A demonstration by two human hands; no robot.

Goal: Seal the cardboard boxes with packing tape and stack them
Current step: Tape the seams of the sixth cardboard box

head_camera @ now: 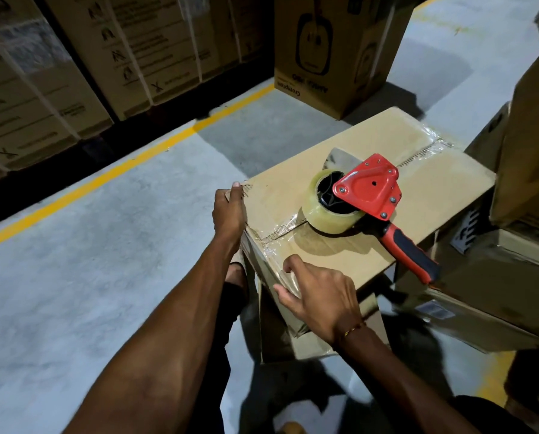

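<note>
A brown cardboard box [424, 170] stands in front of me, its top seam covered by clear packing tape [280, 228]. On its top lies a red tape dispenser [371, 191] with a clear tape roll, its handle hanging over the right edge. My left hand [229, 211] grips the box's near left corner, fingers curled over the edge. My right hand [319, 297] presses with spread fingers on the taped near side of the box, smoothing the tape end.
Printed cartons [74, 73] with white straps line the back left behind a yellow floor line [130, 166]. Another printed box [333, 54] stands behind the work box. More cardboard boxes [524, 170] are piled at the right. Grey concrete floor [89, 277] lies to the left.
</note>
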